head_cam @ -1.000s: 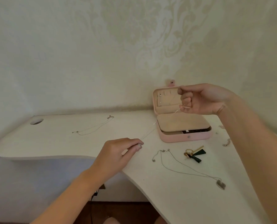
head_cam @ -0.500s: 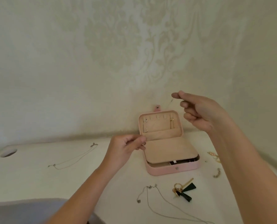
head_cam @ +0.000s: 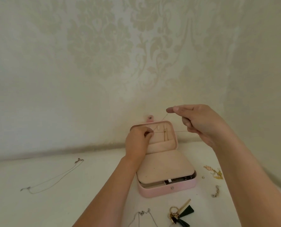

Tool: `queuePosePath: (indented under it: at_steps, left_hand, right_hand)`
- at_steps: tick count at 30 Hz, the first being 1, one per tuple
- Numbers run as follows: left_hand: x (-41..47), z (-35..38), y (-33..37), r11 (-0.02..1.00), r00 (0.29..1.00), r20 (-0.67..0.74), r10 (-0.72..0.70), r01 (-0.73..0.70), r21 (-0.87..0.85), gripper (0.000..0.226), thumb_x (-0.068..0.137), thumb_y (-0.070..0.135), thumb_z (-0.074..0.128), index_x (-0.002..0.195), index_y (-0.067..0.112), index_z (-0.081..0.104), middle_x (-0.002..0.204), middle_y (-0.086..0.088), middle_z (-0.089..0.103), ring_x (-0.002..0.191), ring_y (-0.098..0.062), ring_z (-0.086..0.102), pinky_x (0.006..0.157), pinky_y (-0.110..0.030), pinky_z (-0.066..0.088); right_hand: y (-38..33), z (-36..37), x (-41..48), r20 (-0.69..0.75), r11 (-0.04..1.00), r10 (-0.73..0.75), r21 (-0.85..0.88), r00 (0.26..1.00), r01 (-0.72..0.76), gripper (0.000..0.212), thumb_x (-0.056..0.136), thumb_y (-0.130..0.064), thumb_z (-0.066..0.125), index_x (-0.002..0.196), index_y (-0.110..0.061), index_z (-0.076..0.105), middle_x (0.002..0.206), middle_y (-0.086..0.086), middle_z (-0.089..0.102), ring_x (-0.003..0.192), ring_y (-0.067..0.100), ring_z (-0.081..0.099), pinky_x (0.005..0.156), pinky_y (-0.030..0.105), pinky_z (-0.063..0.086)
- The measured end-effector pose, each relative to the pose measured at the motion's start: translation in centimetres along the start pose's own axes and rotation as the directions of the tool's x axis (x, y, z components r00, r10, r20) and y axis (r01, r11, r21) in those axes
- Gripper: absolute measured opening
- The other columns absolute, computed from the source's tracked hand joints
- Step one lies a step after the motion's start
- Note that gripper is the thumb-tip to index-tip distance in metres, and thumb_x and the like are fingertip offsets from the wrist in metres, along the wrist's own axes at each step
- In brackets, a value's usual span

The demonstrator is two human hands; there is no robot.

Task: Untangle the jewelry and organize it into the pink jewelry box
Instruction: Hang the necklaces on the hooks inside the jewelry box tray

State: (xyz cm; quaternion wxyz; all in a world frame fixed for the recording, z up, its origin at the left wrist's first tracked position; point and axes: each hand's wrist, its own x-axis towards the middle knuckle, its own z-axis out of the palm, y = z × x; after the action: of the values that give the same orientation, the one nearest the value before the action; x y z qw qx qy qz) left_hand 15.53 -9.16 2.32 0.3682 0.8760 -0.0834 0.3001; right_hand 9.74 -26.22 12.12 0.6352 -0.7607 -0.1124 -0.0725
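The person's left hand [head_cam: 139, 141] is hovering in front of the raised lid [head_cam: 168, 145] of the pink jewelry box [head_cam: 161, 191], its fingertips pressed together and pinching a thin gold chain [head_cam: 177, 131]. The right hand [head_cam: 200, 123] is hanging in the air just right of the lid, thumb and forefinger pinching the chain's upper end while the other fingers are curling in around a lower strand. The chain is stretching in two fine lines between the hands, above the box and clear of the table [head_cam: 87, 202]. The box is sitting open near the table's back edge, its lid standing up by the wall. A silver necklace [head_cam: 54, 177] is lying toward the left edge, another necklace [head_cam: 143, 213] and a tasselled key ring [head_cam: 180, 212] at the front edge, and some gold pieces [head_cam: 213, 172] to the box's right.
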Motion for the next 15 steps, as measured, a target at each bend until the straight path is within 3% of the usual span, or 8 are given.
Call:
queuePosePath:
  at_steps: [5, 10, 15]
  left_hand:
    - [-0.1, -0.5, -0.6, 0.993, 0.999, 0.050, -0.001, -0.005, 0.118, 0.015, 0.089, 0.020, 0.061, 0.096, 0.018, 0.074, 0.096, 0.003, 0.071, 0.093, -0.014, 0.059, 0.076, -0.029, 0.045]
    - [0.1, -0.1, -0.2, 0.978, 0.994, 0.111, 0.005, -0.028, 0.205, 0.020, 0.092, 0.023, 0.057, 0.095, 0.016, 0.075, 0.092, 0.000, 0.071, 0.088, -0.013, 0.058, 0.064, -0.025, 0.036]
    - [0.1, 0.3, -0.6, 0.974, 0.983, 0.180, -0.039, -0.004, 0.228, 0.019, 0.091, 0.024, 0.057, 0.094, 0.016, 0.074, 0.094, 0.000, 0.070, 0.097, -0.016, 0.056, 0.070, -0.027, 0.045]
  right_hand:
    - [-0.1, -0.1, 1.3, -0.034, 0.999, -0.037, -0.003, 0.999, 0.036, 0.018, 0.092, -0.016, 0.058, 0.087, -0.013, 0.074, 0.069, -0.001, 0.060, 0.054, 0.009, 0.046, 0.067, 0.023, 0.042]
    - [-1.6, 1.0, 4.5, -0.023, 0.969, -0.112, -0.225, 0.993, 0.104, 0.012, 0.088, -0.014, 0.063, 0.083, -0.015, 0.073, 0.074, 0.002, 0.065, 0.058, 0.007, 0.051, 0.062, 0.018, 0.041]
    - [-3.3, 1.6, 7.7, 0.061, 0.933, -0.111, -0.336, 0.992, 0.125, 0.015, 0.081, -0.017, 0.072, 0.090, -0.005, 0.074, 0.079, 0.005, 0.068, 0.064, 0.007, 0.059, 0.070, 0.020, 0.050]
